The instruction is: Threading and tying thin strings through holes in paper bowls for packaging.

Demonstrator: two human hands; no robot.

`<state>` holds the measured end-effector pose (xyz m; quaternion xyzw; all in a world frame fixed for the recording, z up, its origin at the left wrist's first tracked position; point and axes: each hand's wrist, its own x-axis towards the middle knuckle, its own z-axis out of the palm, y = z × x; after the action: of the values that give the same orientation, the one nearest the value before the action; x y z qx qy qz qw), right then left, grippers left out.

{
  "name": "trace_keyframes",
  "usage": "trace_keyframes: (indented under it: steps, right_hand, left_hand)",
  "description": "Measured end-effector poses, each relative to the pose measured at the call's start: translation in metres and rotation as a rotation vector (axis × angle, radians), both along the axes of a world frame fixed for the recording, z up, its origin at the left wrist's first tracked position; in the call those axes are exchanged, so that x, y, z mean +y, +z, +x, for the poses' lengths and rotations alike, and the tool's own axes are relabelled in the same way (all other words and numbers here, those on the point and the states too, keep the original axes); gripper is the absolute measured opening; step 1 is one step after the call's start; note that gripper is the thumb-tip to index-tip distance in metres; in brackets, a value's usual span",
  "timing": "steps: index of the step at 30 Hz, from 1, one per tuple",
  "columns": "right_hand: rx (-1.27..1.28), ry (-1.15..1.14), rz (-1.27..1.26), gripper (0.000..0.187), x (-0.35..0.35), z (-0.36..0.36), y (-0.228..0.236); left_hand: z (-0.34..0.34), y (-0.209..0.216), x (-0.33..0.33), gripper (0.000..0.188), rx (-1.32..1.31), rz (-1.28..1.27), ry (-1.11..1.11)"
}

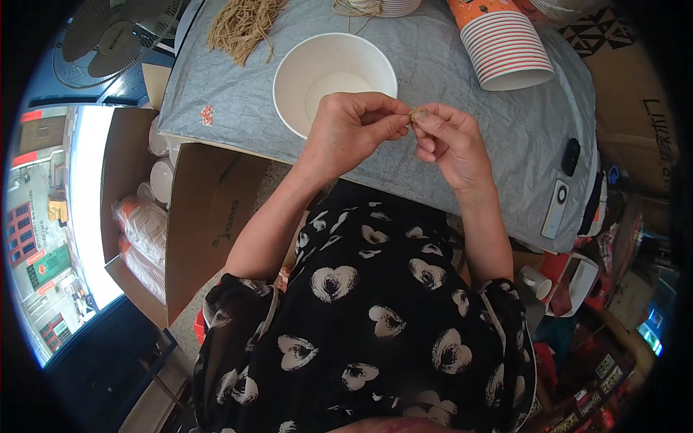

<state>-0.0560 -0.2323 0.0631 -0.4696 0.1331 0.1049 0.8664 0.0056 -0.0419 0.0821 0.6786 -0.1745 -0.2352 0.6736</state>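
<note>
My left hand (345,130) and my right hand (456,143) meet over the near edge of the table, fingertips almost touching. Both are closed in a pinch on a tiny piece of brown string (413,114); most of it is hidden by the fingers. Partly behind my left hand stands a large white paper bucket (289,68), its mouth facing me and nothing visible inside. A bundle of tan cords (244,29) lies beyond it to the left. At the far right, a stack of paper buckets (505,52) with orange printing lies tilted on its side.
A grey cloth covers the table (447,195). On it lie a small red-and-white pile (207,115), a white remote control (555,209) and a black object (571,157). An open cardboard box (206,216) with wrapped cups stands left; a fan (115,43) is beyond. A white mug (535,282) sits lower right.
</note>
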Motion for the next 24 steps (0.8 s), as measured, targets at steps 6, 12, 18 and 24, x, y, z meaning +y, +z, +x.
trace_keyframes:
  steps: [6, 12, 18, 24]
  right_hand:
    - [-0.046, -0.006, -0.111, 0.015, 0.003, -0.002, 0.002]
    - [-0.045, -0.061, -0.102, 0.017, 0.003, 0.001, 0.011]
    - [-0.053, -0.002, -0.209, 0.018, 0.005, 0.000, 0.011]
    - [-0.080, 0.014, -0.214, 0.018, 0.002, -0.004, 0.007]
  left_hand:
    - [-0.001, -0.002, 0.000, 0.015, -0.004, -0.008, -0.012]
    - [0.002, -0.003, 0.001, 0.014, -0.044, 0.006, -0.067]
    - [0.006, -0.002, 0.003, 0.017, 0.010, 0.045, -0.150]
    - [0.006, 0.004, 0.002, 0.016, 0.088, 0.036, -0.090]
